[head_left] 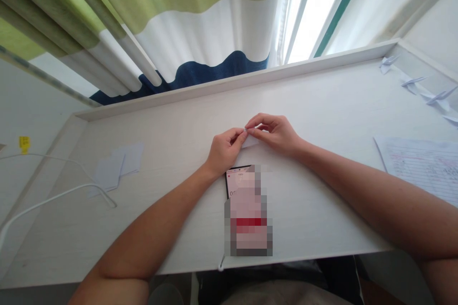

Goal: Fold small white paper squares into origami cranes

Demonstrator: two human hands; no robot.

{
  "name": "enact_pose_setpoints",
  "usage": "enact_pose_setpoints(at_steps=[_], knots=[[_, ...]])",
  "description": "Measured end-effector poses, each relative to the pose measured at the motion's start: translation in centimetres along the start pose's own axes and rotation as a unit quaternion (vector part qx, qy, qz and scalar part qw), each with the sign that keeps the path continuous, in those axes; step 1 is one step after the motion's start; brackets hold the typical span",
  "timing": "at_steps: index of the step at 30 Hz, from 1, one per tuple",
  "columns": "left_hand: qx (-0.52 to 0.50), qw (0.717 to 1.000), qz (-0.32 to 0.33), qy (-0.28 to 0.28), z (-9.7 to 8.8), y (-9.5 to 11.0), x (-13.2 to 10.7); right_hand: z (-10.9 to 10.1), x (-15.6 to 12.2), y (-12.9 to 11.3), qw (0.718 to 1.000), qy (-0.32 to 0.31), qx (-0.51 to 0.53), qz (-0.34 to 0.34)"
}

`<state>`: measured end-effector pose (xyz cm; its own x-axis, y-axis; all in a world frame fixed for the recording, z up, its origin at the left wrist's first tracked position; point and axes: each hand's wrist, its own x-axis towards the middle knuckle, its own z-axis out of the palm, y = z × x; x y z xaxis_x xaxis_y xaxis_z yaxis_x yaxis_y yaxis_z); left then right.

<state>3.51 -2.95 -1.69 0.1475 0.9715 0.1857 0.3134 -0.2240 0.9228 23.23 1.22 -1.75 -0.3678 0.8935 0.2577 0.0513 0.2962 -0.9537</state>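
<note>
Between my hands is a small piece of white paper [250, 141], just above the middle of the desk. My left hand [226, 150] pinches its left side between thumb and fingers. From the right, my right hand [275, 132] pinches the top edge, its fingertips touching those of the left hand. Part of the paper is hidden behind the fingers. Below the hands lies a phone [232, 183], its lit screen facing up and mostly blurred out.
Loose white paper slips [116, 166] lie at the left, beside a white cable [53, 200]. Several folded paper shapes [415, 81] line the far right, above written sheets [422, 162]. A raised ledge [214, 83] borders the desk's back, before a curtain [214, 18].
</note>
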Motion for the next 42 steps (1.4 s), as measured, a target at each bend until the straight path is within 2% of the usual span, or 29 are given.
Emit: enact_pose_setpoints(at_steps=[8,18,25,35,42], knots=[[0.009,1.000,0.005,0.004,0.1,0.2,0.0,0.0,0.3,0.2,1.000,0.015,-0.015,0.014],[-0.030,0.999,-0.019,-0.008,-0.1,0.5,0.3,-0.2,0.2,-0.1,1.000,-0.024,0.003,0.016],[-0.016,1.000,-0.018,0.008,-0.2,0.6,0.4,-0.1,0.2,-0.2,0.999,-0.037,0.005,0.010],[-0.025,1.000,-0.006,0.004,0.0,0.3,0.4,-0.1,0.3,0.1,0.999,-0.010,-0.023,-0.020],[-0.092,0.994,-0.042,-0.046,0.1,-0.3,0.4,0.0,0.2,0.5,1.000,0.028,-0.002,0.003]])
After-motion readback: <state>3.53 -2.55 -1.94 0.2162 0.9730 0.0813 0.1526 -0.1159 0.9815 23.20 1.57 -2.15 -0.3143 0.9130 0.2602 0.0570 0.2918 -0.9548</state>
